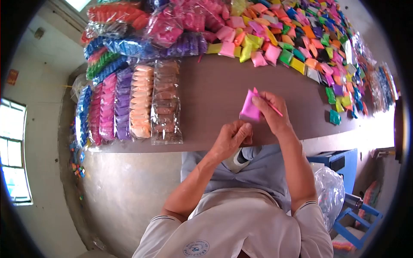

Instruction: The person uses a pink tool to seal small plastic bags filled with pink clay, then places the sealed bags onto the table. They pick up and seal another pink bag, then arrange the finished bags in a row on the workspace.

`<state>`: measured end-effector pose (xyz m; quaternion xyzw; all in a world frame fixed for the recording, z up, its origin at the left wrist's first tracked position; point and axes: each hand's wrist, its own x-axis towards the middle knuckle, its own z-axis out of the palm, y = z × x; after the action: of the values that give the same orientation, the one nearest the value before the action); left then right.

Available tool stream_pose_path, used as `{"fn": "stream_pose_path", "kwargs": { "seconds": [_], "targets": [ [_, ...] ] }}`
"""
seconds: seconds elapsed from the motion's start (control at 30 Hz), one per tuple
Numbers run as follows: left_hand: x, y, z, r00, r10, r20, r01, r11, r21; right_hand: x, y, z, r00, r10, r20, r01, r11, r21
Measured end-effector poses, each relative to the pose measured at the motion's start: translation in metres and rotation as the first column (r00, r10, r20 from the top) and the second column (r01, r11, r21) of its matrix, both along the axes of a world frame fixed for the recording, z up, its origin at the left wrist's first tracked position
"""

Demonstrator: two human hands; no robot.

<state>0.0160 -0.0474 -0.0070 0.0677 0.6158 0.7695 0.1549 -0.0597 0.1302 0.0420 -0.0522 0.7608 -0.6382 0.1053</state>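
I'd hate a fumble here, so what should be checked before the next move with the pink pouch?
1. Small pink plastic pouch gripped by right hand: ok, held above the brown tabletop.
2. Thin pink stick secured: ok, it lies across the same hand's fingers.
3. Left hand free: cannot tell, it is curled shut just below the pouch.
4. Pouch sealed: cannot tell.
5. Pile of loose coloured pouches apart from both hands: ok, it sits farther up the table.

Bright daylight — heavy fisheye, dark vignette
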Motion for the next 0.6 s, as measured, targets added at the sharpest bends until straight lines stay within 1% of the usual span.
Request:
{"fn": "stream_pose_path", "kwargs": {
  "seconds": [0.03,0.07,0.1,0.13,0.17,0.2,0.27,0.3,0.33,0.37,0.4,0.43,0.5,0.53,0.6],
  "targets": [
    [0.001,-0.001,-0.004,0.999,-0.032,-0.017,0.033,0.999,0.023,-0.018,-0.007,-0.005,1.0,0.011,-0.009,-0.011,1.0,-0.001],
    [0.005,0.001,0.003,1.0,-0.018,-0.002,0.018,0.999,-0.028,-0.036,-0.015,-0.016,0.99,0.061,-0.131,-0.05,0.995,0.087],
    [0.007,0.002,0.005,1.0,-0.011,-0.011,0.011,1.0,-0.029,-0.047,-0.023,-0.023,0.962,0.119,-0.247,-0.076,0.981,0.177],
    [0.008,0.004,0.006,0.998,-0.009,-0.055,0.003,0.994,-0.111,-0.054,-0.035,-0.032,0.959,0.125,-0.256,-0.081,0.981,0.177],
    [0.008,0.003,0.008,0.995,-0.012,-0.097,-0.007,0.982,-0.191,-0.058,-0.054,-0.038,0.916,0.154,-0.371,-0.09,0.979,0.184],
    [0.008,0.002,0.014,0.992,-0.033,-0.118,0.005,0.972,-0.236,-0.061,-0.072,-0.038,0.86,0.18,-0.477,-0.096,0.976,0.195],
    [0.009,0.004,0.011,0.991,-0.025,-0.133,-0.009,0.968,-0.252,-0.064,-0.102,-0.039,0.786,0.224,-0.577,-0.144,0.973,0.182],
    [0.01,0.005,0.012,0.99,-0.022,-0.139,-0.017,0.962,-0.273,-0.067,-0.113,-0.04,0.785,0.227,-0.576,-0.143,0.972,0.187],
    [0.011,0.008,0.013,0.988,0.009,-0.153,-0.044,0.972,-0.231,-0.072,-0.124,-0.042,0.763,0.259,-0.592,-0.125,0.958,0.257],
    [0.012,0.008,0.014,0.988,0.006,-0.155,-0.042,0.973,-0.229,-0.076,-0.131,-0.045,0.74,0.29,-0.607,-0.102,0.94,0.324],
    [0.011,0.008,0.015,0.981,0.008,-0.194,-0.055,0.969,-0.24,-0.08,-0.136,-0.047,0.699,0.263,-0.665,-0.053,0.947,0.318],
    [0.011,0.007,0.015,0.973,0.009,-0.23,-0.069,0.965,-0.252,-0.082,-0.136,-0.05,0.698,0.261,-0.667,-0.051,0.947,0.317],
    [0.01,0.004,0.019,0.972,-0.004,-0.235,-0.06,0.962,-0.267,-0.077,-0.135,-0.047,0.8,0.147,-0.581,0.0,0.97,0.245],
    [0.01,0.003,0.02,0.971,-0.014,-0.238,-0.055,0.958,-0.282,-0.075,-0.13,-0.045,0.8,0.151,-0.581,-0.004,0.969,0.247],
    [0.009,0.003,0.02,0.966,-0.012,-0.257,-0.06,0.961,-0.271,-0.072,-0.116,-0.04,0.636,0.238,-0.734,0.009,0.949,0.316]
  ]
}}
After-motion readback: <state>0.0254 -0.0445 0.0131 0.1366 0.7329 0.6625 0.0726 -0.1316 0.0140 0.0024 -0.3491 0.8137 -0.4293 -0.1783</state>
